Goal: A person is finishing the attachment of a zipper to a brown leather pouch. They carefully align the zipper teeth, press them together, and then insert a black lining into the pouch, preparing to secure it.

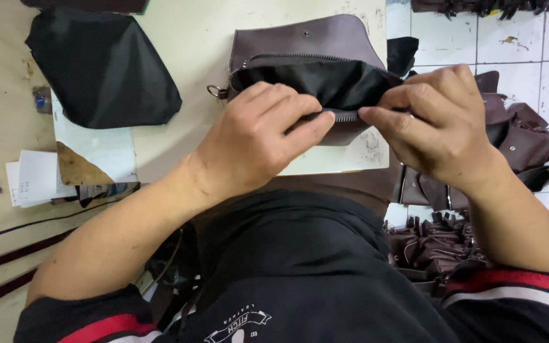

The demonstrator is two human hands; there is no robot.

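A black shirt [300, 267] with red and white sleeve stripes fills the bottom of the view, nearest the camera, and 2 bare forearms reach up from it to a dark brown leather bag [306, 47] lying on a pale worktable [185, 38], near its front edge. The bag's zipped mouth gapes, and a black lining [332, 82] shows inside it. The left hand [258, 136] is closed on the near edge of the opening, thumb and forefinger pinching the zipper tape [344, 116]. The right hand [436, 124] grips the same edge just beside it, fingers curled over the lining and thumb pointing toward the left thumb; the 2 thumb tips nearly touch. A metal ring [213, 91] hangs at the bag's left end. To the left on the table lies a folded piece of black fabric [103, 63], with white paper sheets [36, 178] below it. On the tiled floor [541, 44] to the right sit heaps of brown leather pieces [516, 140].
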